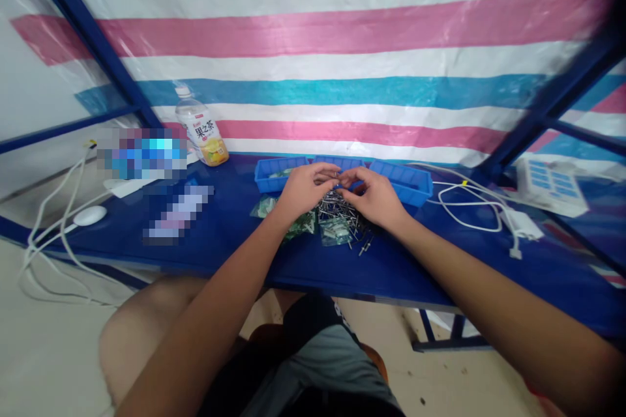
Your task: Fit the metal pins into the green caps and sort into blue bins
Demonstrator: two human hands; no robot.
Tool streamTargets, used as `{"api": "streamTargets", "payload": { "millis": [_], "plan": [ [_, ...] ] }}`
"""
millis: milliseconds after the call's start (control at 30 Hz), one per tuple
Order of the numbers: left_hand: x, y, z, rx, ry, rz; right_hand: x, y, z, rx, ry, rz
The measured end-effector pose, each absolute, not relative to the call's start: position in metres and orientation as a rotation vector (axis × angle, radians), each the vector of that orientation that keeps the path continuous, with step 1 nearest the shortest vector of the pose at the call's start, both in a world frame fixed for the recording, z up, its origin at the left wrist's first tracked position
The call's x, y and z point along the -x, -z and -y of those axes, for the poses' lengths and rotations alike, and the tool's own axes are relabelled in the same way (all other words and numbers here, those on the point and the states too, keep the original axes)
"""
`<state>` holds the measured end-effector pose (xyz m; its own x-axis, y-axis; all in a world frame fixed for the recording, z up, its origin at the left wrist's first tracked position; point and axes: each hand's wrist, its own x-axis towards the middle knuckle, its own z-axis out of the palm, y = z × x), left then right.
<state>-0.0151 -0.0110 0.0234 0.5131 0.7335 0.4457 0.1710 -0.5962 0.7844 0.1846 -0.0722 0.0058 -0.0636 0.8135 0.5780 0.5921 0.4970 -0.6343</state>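
A loose pile of metal screws or pins (337, 206) lies on the blue table (235, 208). Over its back part my left hand (309, 187) and my right hand (373, 194) meet, fingertips nearly touching. Both hands have bent, closed fingers; whatever they hold is too small to make out. Behind them stand a left blue bin (274, 184) with small bags in it, a middle blue bin (349, 161) mostly hidden by my hands, and a right blue bin (411, 184). A clear bag of small parts (335, 232) lies at the pile's front, with greenish bags (264, 207) to the left.
A drink bottle (203, 127) stands at the back left, near blurred items and a white round device (90, 215). White cables (469, 208), an adapter (523, 224) and a white power strip (552, 187) lie on the right. A striped sheet (313, 32) hangs behind.
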Motion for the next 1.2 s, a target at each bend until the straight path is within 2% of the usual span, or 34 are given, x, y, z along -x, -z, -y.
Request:
{"api": "streamTargets", "payload": {
  "millis": [233,533,1200],
  "plan": [
    [0.014,-0.017,0.008,-1.967,-1.12,-0.771,-0.186,-0.007,0.073,1.226,-0.295,1.715],
    [0.016,-0.02,0.009,-2.155,-1.049,-0.83,-0.189,-0.008,0.072,1.262,-0.155,1.836],
    [0.014,-0.028,0.017,-2.129,-1.088,-0.836,-0.185,-0.01,0.075,1.301,-0.212,1.904]
  ]
}}
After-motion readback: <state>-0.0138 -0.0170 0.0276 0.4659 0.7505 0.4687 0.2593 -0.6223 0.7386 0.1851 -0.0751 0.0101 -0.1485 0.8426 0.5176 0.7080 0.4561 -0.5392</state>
